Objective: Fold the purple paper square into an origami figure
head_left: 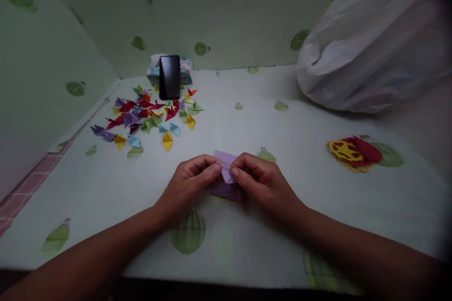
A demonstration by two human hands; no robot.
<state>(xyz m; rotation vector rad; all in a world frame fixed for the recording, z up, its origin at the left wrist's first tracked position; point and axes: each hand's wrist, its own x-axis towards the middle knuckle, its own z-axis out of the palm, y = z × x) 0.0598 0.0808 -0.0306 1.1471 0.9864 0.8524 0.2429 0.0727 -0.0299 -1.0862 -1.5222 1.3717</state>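
Between my two hands is a small piece of folded purple paper (pixel 228 176), pinched near the middle of the table. My left hand (pixel 197 174) grips its left side between thumb and forefinger. On the right side, my right hand (pixel 256 178) pinches it the same way. Beneath the folded piece lies a stack of square purple paper (pixel 224 192), with a thin yellow edge showing at its front. My hands cover part of both the folded piece and the stack.
Many folded paper cranes (pixel 151 115) in mixed colours lie at the back left. A black phone (pixel 169 77) leans against a tissue box (pixel 186 70). A large white plastic bag (pixel 360 51) stands at the back right, with red and yellow cut-outs (pixel 353 150) in front of it.
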